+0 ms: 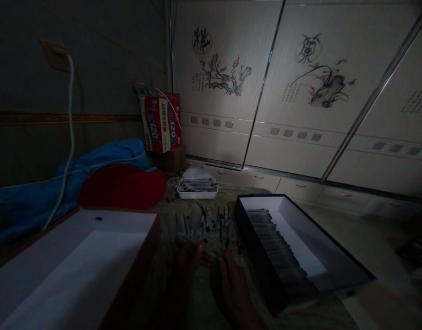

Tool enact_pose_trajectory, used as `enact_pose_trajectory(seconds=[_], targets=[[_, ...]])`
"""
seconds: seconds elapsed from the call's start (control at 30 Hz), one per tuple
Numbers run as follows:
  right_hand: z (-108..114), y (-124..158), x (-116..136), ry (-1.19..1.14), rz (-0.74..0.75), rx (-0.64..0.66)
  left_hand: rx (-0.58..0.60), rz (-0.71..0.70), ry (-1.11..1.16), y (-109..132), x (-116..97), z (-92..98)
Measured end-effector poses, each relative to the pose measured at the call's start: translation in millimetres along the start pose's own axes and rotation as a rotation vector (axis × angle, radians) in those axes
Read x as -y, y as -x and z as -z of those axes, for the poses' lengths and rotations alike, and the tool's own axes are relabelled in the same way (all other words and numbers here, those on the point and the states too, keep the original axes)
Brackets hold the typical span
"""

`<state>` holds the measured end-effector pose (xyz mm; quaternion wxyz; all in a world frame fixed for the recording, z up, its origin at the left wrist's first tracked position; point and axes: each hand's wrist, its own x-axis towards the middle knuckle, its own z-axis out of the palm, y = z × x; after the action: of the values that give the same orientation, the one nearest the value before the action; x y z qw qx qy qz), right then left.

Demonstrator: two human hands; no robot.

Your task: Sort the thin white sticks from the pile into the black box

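Observation:
In the dim light, my left hand and my right hand come close together low in the middle of the head view. Between their fingers runs a slim, pale, see-through pen, gripped by both hands and lying roughly level. Its fine detail is too dark to read. Just beyond the hands, loose pen parts are spread on the table, with a small cluster of dark-tipped pens to their right. A black-edged box on the right holds a long row of pens along its left side.
A white tray of slim parts stands at the table's back, with clear plastic above it. To the left is a red-edged box with a white inside. Red cloth, blue cloth, a cable and a red carton lie beyond.

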<state>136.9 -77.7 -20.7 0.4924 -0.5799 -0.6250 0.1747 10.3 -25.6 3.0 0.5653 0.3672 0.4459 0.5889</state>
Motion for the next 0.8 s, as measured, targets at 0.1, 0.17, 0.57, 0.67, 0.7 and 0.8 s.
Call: enact_pose_trajectory(seconds=[0.1,0.17,0.57,0.67,0.7,0.8], targets=[[-4.0,2.9,-6.4,0.008,-0.003,-0.084,0.001,0.02,0.014,-1.9,1.9,0.4],[-3.8,2.3,-5.4,-0.016,-0.035,-0.046,-0.018,0.016,0.013,-3.0,2.5,1.4],[3.3,-1.9,6.7,-0.024,-0.012,0.024,-0.026,-0.039,-0.062,-4.5,10.4,5.4],[0.7,-2.0,5.0,-0.028,-0.014,0.08,-0.01,-0.055,-0.106,-6.6,11.8,9.0],[-0.5,-1.7,3.4,-0.024,-0.007,0.078,-0.006,-0.06,-0.125,-6.8,11.6,9.8],[-3.0,0.6,-2.0,-0.006,0.028,-0.006,0.01,-0.053,-0.178,-5.3,8.5,9.2]])
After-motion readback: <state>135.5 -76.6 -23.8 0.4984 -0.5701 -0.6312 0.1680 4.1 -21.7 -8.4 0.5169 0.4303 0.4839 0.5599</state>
